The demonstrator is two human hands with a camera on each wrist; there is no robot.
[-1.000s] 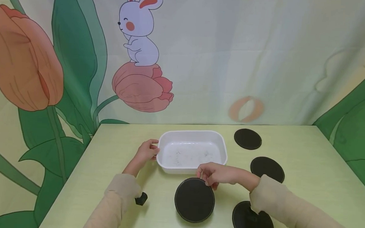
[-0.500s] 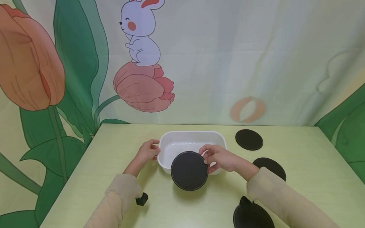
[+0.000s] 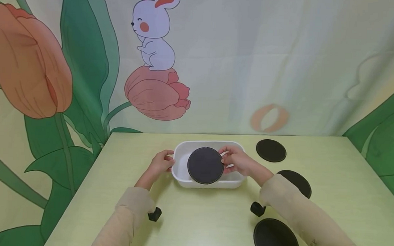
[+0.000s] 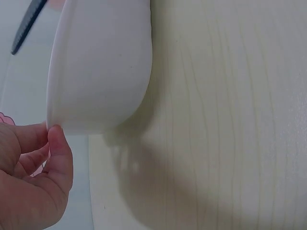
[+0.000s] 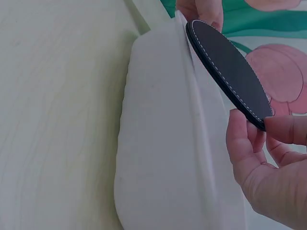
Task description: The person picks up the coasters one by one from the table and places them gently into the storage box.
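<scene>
A white rectangular plastic tub stands on the table. At its left end my left hand pinches the rim between thumb and fingers; the left wrist view shows this hand at the corner of the tub wall. My right hand holds a round black coaster by its right edge, over the tub opening. Seen from the right wrist, the coaster is tilted and has white stitching round its border, with thumb and fingers of the hand on opposite faces. The coaster hides much of the tub's inside.
Three more black coasters lie on the right of the table: a far coaster, a middle coaster partly behind the right sleeve, and a near coaster. A printed curtain hangs behind the table's back edge.
My right hand has lifted the coaster from the table in front of the tub and carried it away from me, over the tub. My left hand stays at the tub's left rim.
</scene>
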